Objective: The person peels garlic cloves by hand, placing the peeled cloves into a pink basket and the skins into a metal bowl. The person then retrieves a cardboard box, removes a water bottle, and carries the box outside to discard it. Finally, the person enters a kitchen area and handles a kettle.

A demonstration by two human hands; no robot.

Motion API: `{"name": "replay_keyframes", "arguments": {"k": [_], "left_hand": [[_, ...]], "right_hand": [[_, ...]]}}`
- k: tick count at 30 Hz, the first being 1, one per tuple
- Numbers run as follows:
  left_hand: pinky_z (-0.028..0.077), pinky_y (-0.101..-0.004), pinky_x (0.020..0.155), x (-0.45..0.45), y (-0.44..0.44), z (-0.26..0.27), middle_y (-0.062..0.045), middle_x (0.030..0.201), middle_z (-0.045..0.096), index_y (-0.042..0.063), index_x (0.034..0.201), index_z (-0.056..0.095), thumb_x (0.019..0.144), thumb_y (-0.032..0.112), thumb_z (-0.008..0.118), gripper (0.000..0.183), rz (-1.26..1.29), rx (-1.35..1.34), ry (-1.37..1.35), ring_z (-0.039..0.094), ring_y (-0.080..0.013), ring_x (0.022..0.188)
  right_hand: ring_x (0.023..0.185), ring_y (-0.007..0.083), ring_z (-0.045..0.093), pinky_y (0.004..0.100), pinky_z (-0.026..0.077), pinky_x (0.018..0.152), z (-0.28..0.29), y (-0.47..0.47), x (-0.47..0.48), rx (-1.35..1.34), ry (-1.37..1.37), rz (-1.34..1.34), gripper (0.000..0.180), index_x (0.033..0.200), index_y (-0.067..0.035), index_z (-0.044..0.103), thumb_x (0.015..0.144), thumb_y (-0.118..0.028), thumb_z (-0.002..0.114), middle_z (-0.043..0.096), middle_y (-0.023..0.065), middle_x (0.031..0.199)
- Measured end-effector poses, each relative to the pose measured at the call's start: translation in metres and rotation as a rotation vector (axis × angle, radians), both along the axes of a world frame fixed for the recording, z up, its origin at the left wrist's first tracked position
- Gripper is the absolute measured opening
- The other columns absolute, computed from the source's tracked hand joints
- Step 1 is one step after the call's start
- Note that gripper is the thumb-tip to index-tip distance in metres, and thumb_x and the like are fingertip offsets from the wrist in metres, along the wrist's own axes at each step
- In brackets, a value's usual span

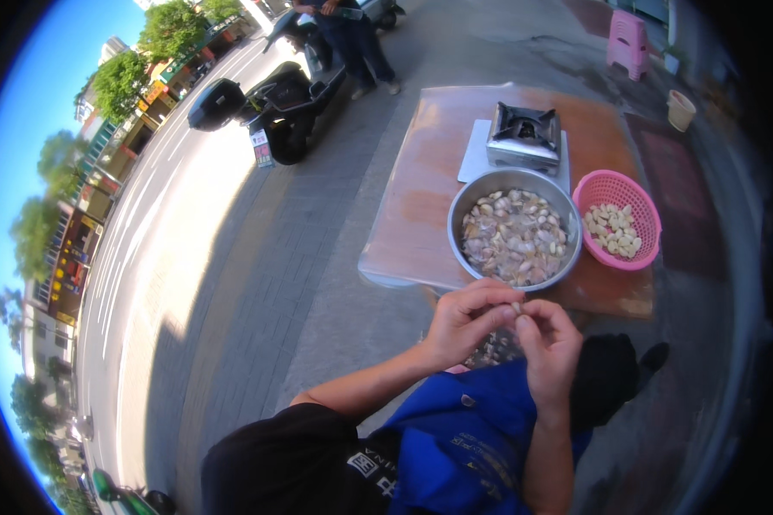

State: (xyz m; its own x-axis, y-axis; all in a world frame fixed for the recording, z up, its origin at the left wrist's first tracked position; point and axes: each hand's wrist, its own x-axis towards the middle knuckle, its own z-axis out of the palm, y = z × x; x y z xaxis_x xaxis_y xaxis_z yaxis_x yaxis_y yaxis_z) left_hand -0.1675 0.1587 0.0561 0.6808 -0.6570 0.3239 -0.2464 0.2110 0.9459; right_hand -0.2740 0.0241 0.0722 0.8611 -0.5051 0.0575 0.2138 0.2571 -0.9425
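Between the fingertips of both hands, just in front of the table, is a small garlic clove [517,309]. My left hand [473,318] pinches it from one side with thumb and forefinger, and my right hand [547,341] grips it from the other. Right beyond them stands a round metal basin [458,254], filled with unpeeled garlic cloves [515,235] that look wet. To its right, touching or nearly so, a pink plastic colander [648,241] holds peeled white cloves [612,228]. Below my hands, partly hidden by them, lies a heap of garlic skins [493,351].
The basin and colander rest on a low brown table [412,219]. Behind the basin, a single-burner gas stove [524,138] sits on a white board [471,161]. Parked scooters [283,96] and a standing person [351,45] are farther off. A pink stool [628,45] stands at back right.
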Motion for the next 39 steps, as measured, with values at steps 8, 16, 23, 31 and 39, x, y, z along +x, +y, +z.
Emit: {"name": "replay_keyframes", "arguments": {"k": [8,16,23,31,39], "left_hand": [[0.063,-0.0303,0.089,-0.003,0.003,-0.001,-0.013,0.128,0.068,-0.006,0.130,0.069,0.096,-0.007,0.072,0.034,-0.124,-0.042,0.318,0.073,-0.0186,0.103],[0.061,-0.0310,0.087,-0.001,-0.005,0.014,-0.011,0.111,0.073,-0.006,0.132,0.068,0.102,-0.001,0.068,0.031,-0.152,0.030,0.342,0.073,-0.0171,0.094],[0.059,-0.0290,0.079,-0.003,-0.003,0.008,-0.010,0.092,0.074,-0.007,0.128,0.068,0.108,0.006,0.061,0.025,-0.063,0.011,0.268,0.072,-0.0152,0.085],[0.058,-0.0306,0.081,-0.003,-0.006,0.009,-0.012,0.100,0.074,-0.007,0.128,0.068,0.108,0.008,0.061,0.026,0.048,0.023,0.175,0.072,-0.0179,0.087],[0.060,-0.0305,0.079,0.000,-0.009,0.014,-0.017,0.111,0.073,-0.003,0.123,0.072,0.097,-0.007,0.068,0.027,0.226,0.195,-0.599,0.075,-0.0217,0.090]], "right_hand": [[0.074,0.0054,0.066,0.0226,0.054,0.068,-0.013,-0.010,0.003,-0.102,0.008,0.003,0.004,0.099,0.003,0.070,0.098,0.003,0.066,0.072,0.0021,0.085],[0.074,0.0069,0.068,0.0230,0.054,0.067,-0.010,-0.012,0.001,-0.121,0.022,-0.013,0.005,0.095,0.003,0.068,0.099,0.000,0.067,0.072,0.0044,0.082],[0.077,0.0043,0.065,0.0216,0.053,0.069,-0.011,-0.010,0.001,0.021,-0.016,0.036,0.006,0.097,0.001,0.064,0.102,-0.002,0.063,0.069,0.0018,0.085],[0.078,0.0060,0.065,0.0227,0.053,0.067,-0.019,-0.012,0.007,0.231,-0.109,0.047,0.010,0.104,0.000,0.062,0.107,-0.009,0.059,0.070,0.0037,0.091],[0.078,0.0074,0.068,0.0232,0.056,0.069,-0.016,-0.003,0.009,0.054,0.027,-0.006,0.010,0.108,0.002,0.067,0.106,-0.007,0.064,0.074,0.0051,0.091]]}}
